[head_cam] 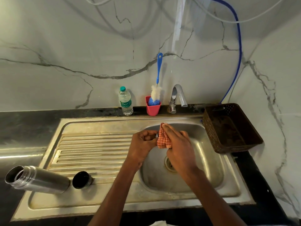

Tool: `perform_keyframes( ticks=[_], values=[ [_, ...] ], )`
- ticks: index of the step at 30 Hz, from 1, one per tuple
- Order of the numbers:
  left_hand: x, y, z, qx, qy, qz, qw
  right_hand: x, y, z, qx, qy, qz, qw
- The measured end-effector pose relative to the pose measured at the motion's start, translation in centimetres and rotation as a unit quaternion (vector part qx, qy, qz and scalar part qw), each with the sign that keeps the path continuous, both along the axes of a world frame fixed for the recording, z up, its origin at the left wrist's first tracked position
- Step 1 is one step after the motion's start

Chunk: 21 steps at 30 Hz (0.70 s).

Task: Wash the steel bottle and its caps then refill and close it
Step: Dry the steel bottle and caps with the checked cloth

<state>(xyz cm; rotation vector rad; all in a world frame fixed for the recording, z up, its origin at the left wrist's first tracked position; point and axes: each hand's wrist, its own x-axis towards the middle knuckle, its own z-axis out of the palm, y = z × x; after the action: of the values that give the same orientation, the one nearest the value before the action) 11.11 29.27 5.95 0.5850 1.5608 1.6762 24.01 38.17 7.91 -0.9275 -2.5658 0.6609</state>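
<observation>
The open steel bottle [38, 179] lies on its side at the left of the draining board, mouth toward the left. A round dark cap [82, 179] rests beside its base. Over the sink basin, my left hand [143, 144] pinches a small metal piece that is mostly hidden, probably the bottle's other cap. My right hand [178, 147] presses an orange checked cloth [163, 137] against that piece.
At the back stand a plastic water bottle [125, 101], a red cup [153, 108] holding a blue bottle brush [157, 88], and the tap [178, 97]. A brown basket [231, 128] sits right of the steel sink [211, 168]. Its drain [169, 163] is open.
</observation>
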Motion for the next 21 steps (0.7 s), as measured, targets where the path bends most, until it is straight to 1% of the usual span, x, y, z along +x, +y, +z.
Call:
perform_keyframes(
  ticks=[2,3,4,5,6,7,8,10,11,12,13,14,15,18,20,21],
  values=[
    [0.5,0.0,-0.2,0.008,0.002,-0.018,1.000,-0.4,1.0,0.5,-0.025,0.014,0.004,1.000],
    [0.7,0.0,-0.4,0.013,-0.024,-0.008,1.000,-0.5,1.3,0.9,-0.069,0.033,-0.003,0.997],
    [0.9,-0.1,-0.7,0.022,-0.071,0.013,0.997,-0.7,1.3,1.1,-0.142,0.061,-0.021,0.988],
    [1.1,-0.1,-0.9,0.036,-0.124,0.040,0.991,-0.9,1.1,1.4,-0.240,0.096,-0.047,0.965],
    [1.3,-0.2,-1.1,0.047,-0.165,0.066,0.983,-1.1,0.8,1.5,-0.347,0.131,-0.076,0.925],
    [1.5,-0.1,-1.1,0.052,-0.179,0.089,0.978,-1.2,0.5,1.5,-0.439,0.166,-0.103,0.877],
    [1.8,0.0,-1.1,0.050,-0.160,0.107,0.980,-1.4,0.4,1.2,-0.508,0.199,-0.129,0.828],
    [2.5,0.3,-1.0,0.043,-0.057,0.130,0.989,-1.4,1.0,0.8,-0.614,0.249,-0.180,0.727],
    [2.8,0.4,-0.9,0.047,0.001,0.135,0.990,-1.3,1.4,0.6,-0.658,0.257,-0.196,0.680],
    [3.1,0.5,-1.0,0.051,0.052,0.140,0.987,-1.1,1.7,0.5,-0.693,0.256,-0.204,0.642],
    [3.1,0.5,-1.2,0.047,0.095,0.146,0.983,-0.8,1.9,0.4,-0.717,0.245,-0.205,0.620],
    [3.2,0.5,-1.4,0.033,0.133,0.154,0.979,-0.5,2.2,0.3,-0.736,0.235,-0.200,0.603],
    [3.2,0.5,-1.5,0.013,0.166,0.159,0.973,-0.3,2.5,0.3,-0.747,0.227,-0.189,0.595],
    [2.7,0.8,-1.8,-0.065,0.270,0.181,0.943,0.4,2.5,0.1,-0.759,0.190,-0.173,0.598],
    [2.1,1.2,-1.7,-0.104,0.309,0.196,0.925,1.0,2.1,0.0,-0.762,0.188,-0.171,0.595],
    [2.0,1.4,-1.7,-0.116,0.312,0.197,0.922,1.2,2.0,-0.1,-0.755,0.193,-0.180,0.600]
  ],
)
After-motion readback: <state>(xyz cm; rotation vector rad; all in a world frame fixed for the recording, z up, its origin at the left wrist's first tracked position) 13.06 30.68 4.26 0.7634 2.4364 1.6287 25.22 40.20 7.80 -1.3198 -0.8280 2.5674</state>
